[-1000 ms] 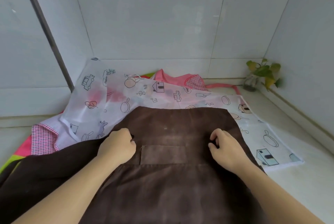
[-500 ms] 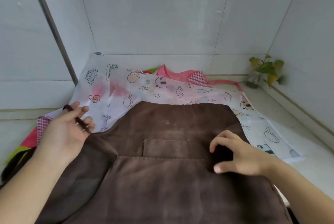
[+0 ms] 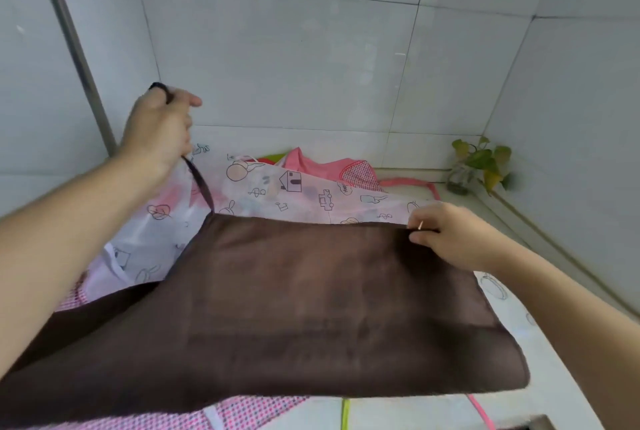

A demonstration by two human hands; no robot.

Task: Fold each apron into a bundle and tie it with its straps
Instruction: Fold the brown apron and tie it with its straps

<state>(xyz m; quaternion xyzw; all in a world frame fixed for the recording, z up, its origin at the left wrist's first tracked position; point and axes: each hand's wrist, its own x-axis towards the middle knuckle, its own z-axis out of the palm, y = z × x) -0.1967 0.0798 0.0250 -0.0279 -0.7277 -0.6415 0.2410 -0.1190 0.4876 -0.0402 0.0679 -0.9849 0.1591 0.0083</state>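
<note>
A brown apron (image 3: 311, 308) hangs spread and lifted off the counter, its upper edge stretched between my hands. My left hand (image 3: 157, 131) is raised high at the left and grips the apron's dark strap (image 3: 201, 183), which runs taut down to the top left corner. At the right, my right hand (image 3: 441, 233) pinches the top right corner of the brown apron. Under it lie a white apron with cartoon prints (image 3: 277, 190) and a pink checked apron (image 3: 346, 169).
A small potted plant (image 3: 479, 166) stands in the back right corner of the white counter (image 3: 554, 343). Tiled walls close in behind and on both sides. A grey vertical pipe (image 3: 79, 58) runs down the left wall. Pink dotted fabric (image 3: 249, 412) lies near the front edge.
Both hands left the apron's middle. My left hand took the strap and rose up to the left; my right hand moved to the top right corner, and the apron lifted off the pile.
</note>
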